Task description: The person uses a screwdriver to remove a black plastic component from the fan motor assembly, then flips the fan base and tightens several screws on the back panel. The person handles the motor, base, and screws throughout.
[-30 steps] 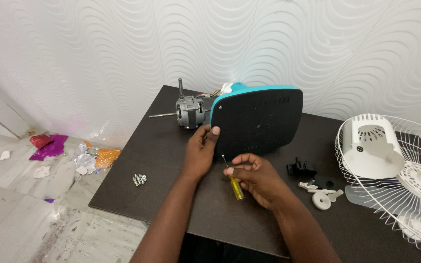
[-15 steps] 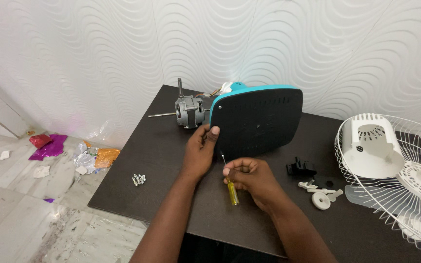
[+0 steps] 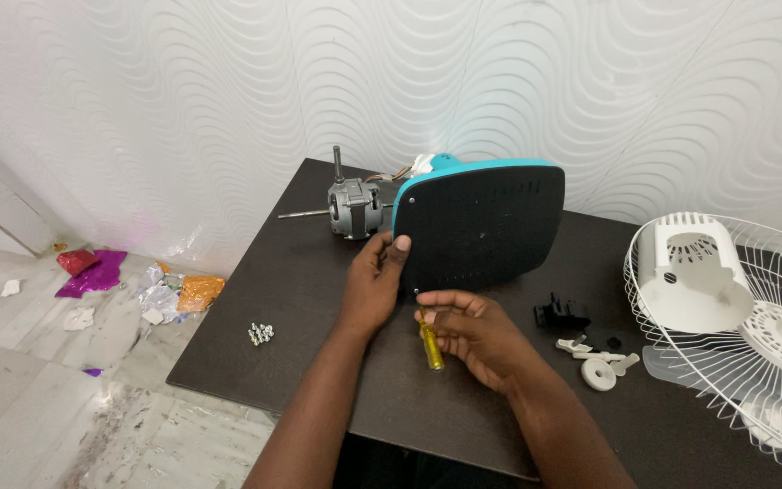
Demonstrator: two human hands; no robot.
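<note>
Left hand (image 3: 375,282) grips ribbed black-teal fan base (image 3: 479,225) edge; right hand (image 3: 474,330) pinches translucent yellow screwdriver (image 3: 429,341), tip at lower corner; dark table (image 3: 300,299) open leftward

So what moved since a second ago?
Very little. The right hand tipped the yellow screwdriver more upright, its tip at the bottom corner of the blue-edged black panel. The left hand kept holding the panel's edge; the motor and screws stayed put.

A home room used for repair: wavy wallpaper (image 3: 228,91) behind a dark table (image 3: 319,272), foil litter (image 3: 138,285) on the tiled floor (image 3: 47,407) left of it.
</note>
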